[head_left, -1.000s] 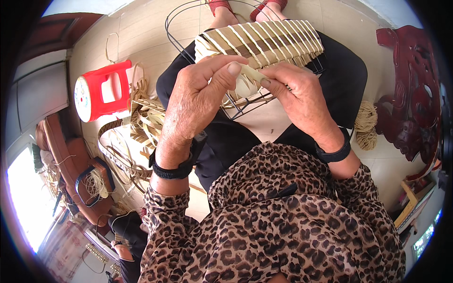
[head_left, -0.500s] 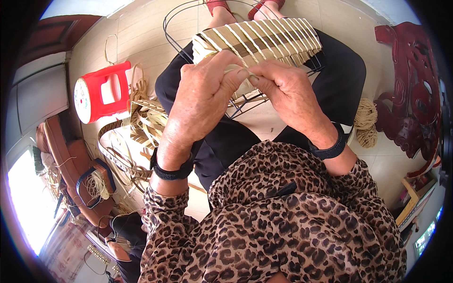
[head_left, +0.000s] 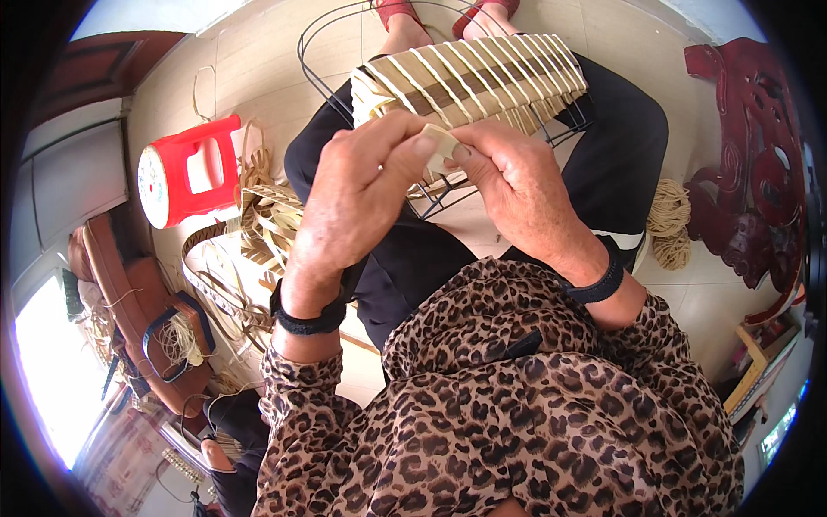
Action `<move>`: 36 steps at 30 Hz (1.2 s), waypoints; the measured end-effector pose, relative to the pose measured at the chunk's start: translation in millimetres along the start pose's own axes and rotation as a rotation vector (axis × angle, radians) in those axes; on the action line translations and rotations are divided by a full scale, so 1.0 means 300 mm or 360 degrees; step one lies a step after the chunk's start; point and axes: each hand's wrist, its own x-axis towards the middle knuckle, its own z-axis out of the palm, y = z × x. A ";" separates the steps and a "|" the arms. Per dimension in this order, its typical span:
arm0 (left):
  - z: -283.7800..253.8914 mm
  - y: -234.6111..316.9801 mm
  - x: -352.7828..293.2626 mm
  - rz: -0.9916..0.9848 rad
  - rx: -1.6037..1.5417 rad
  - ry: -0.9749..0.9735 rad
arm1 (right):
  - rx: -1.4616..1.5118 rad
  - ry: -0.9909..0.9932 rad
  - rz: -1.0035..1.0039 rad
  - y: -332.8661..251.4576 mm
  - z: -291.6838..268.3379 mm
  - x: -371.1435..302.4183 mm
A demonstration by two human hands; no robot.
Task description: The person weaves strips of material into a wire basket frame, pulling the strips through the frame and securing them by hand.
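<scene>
Between my knees rests a basket (head_left: 482, 82), its side of pale strips and one brown band bound with cream cord over a dark wire frame (head_left: 441, 196). Both hands meet just on the near side of it. My left hand (head_left: 366, 177) pinches a pale flat strip (head_left: 442, 140) between thumb and fingers. From the other side my right hand (head_left: 521, 177) grips the same strip with thumb and forefinger. The lower fingers of both hands are partly hidden. Where the strip joins the basket cannot be made out.
A red stool (head_left: 191, 168) lies on its side at the left, beside a heap of woven strips (head_left: 267, 228). A cord bundle (head_left: 669, 222) lies right of my knee, near dark red carved wood (head_left: 749, 172). Another person's arm (head_left: 217, 455) shows at lower left.
My hands have come slightly nearer to me and down from the basket. More of the pale strip now shows between my thumbs, turned up into view.
</scene>
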 end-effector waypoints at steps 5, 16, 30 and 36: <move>-0.014 -0.019 -0.033 -0.0313 -0.0235 0.0057 | -0.0161 0.0043 -0.0064 -0.022 0.012 -0.003; 0.017 0.001 -0.004 -0.0326 -0.0371 0.0155 | 0.0051 0.0013 0.0182 -0.061 -0.006 -0.022; -0.023 -0.042 0.086 0.0365 0.0660 0.0715 | 0.0340 0.0011 0.0716 -0.047 -0.053 0.051; -0.040 -0.045 0.103 0.0376 0.0949 0.0360 | 0.0251 -0.0170 0.0959 -0.068 -0.084 0.061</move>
